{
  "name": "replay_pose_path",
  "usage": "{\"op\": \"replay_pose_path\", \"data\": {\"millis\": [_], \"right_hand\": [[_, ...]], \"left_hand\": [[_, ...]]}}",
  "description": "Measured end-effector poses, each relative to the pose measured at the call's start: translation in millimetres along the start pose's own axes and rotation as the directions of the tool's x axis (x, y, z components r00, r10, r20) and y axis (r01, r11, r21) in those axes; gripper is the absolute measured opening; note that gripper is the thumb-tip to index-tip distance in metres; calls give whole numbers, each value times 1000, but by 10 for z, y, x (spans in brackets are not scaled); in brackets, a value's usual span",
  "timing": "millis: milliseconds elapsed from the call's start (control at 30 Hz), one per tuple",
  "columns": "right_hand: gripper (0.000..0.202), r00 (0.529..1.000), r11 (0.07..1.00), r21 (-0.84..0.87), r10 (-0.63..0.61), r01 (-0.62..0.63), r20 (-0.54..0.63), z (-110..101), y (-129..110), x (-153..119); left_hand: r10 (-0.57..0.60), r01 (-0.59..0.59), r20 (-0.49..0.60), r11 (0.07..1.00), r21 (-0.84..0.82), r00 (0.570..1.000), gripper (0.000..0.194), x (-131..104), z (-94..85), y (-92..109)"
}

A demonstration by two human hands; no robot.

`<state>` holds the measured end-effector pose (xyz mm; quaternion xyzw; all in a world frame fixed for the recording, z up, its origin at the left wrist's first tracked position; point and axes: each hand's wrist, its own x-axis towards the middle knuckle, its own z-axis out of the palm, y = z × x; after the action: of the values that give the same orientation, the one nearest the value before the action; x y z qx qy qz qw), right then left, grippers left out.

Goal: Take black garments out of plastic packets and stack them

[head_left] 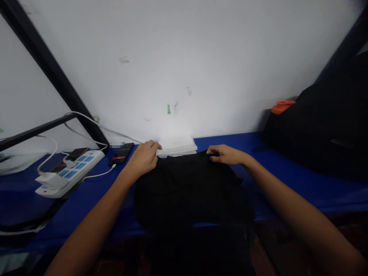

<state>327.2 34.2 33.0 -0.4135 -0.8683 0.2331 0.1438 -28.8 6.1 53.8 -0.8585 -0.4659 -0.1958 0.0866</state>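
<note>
A black cloth item (189,188) lies on the blue table (287,188) and reaches over its front edge. At its far left corner, my left hand (145,155) is closed with the fabric between thumb and fingers. My right hand (224,154) pinches the far right corner of the same cloth. Between the two hands, the cloth's far edge runs nearly straight. Just behind that edge lies a stack of white sheets (178,145), against the wall.
On the left are a white power strip (71,172) with plugs and cables, and a black phone (122,153) on a charging cable. A large black bag (322,126) stands on the right, with an orange item (282,107) beside it. Dark metal bars cross the left side.
</note>
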Motion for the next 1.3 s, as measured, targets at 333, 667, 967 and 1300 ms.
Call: {"op": "replay_pose_path", "data": {"millis": [333,667,967,1300], "right_hand": [[15,979,1000,26,19,-15,-201,50,48,51],[30,860,913,-320,63,-255,-507,113,120,75],[23,908,909,-405,-86,-97,-410,111,-30,28],[21,941,933,-348,-194,90,-277,38,-426,-151]], "left_hand": [[244,-152,310,944,-293,919,20,19,131,228],[-212,194,39,943,270,977,24,27,351,161],[-280,204,68,826,525,958,34,40,167,-15],[-56,-1,317,985,175,947,25,-78,-14,596]]}}
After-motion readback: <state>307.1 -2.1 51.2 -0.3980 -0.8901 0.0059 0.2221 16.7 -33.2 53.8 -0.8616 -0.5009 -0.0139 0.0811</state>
